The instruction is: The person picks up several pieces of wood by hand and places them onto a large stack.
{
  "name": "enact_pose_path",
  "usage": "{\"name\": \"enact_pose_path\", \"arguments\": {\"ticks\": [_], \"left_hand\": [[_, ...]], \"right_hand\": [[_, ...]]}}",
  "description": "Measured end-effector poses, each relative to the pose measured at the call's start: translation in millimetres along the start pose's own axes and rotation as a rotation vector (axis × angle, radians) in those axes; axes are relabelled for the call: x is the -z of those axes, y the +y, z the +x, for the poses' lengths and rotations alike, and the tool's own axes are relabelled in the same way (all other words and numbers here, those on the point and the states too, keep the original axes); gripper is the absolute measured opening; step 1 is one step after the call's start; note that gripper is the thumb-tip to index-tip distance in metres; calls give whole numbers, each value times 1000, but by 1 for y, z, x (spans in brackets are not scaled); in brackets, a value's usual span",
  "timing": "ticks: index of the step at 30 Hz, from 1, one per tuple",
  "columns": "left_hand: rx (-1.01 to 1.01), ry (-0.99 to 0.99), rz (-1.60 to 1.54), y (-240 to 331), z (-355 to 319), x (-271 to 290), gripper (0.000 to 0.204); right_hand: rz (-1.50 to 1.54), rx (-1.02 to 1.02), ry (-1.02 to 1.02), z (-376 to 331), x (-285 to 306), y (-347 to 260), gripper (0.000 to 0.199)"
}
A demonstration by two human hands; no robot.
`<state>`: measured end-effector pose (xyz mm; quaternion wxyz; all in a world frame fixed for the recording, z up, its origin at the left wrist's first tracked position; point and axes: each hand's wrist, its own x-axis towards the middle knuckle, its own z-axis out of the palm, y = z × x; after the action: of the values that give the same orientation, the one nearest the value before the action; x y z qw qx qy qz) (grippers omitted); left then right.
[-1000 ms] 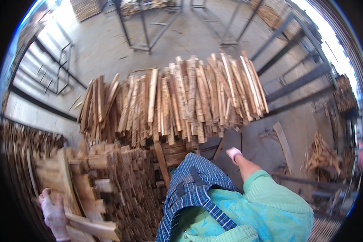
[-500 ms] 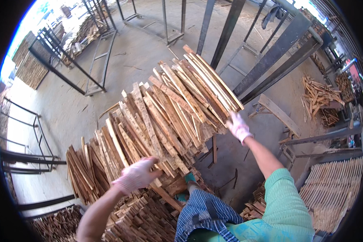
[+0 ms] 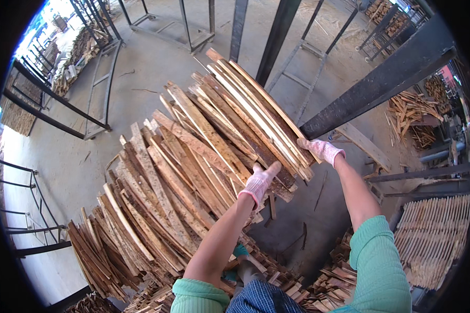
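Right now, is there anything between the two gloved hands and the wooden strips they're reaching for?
Nothing visible. The left hand already rests against the near ends of the wooden strips in the leaning stack, and the right hand touches the end of the outermost pale strips. Both hands look open, palms on wood.

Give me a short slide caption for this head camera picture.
Two gloved hands, left hand and right hand, press against the near ends of a leaning row of thin wooden slats above a concrete floor.
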<state>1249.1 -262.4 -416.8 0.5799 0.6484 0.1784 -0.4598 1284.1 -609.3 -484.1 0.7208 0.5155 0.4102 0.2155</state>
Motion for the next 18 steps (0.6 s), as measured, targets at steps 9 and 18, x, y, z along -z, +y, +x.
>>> {"name": "enact_pose_path", "arguments": {"ticks": [9, 18], "left_hand": [[114, 351, -112, 32, 42, -42, 148], [-76, 42, -475, -10, 29, 5, 139]], "right_hand": [[2693, -438, -174, 16, 12, 15, 52], [2898, -1007, -707, 58, 99, 161, 94]]}}
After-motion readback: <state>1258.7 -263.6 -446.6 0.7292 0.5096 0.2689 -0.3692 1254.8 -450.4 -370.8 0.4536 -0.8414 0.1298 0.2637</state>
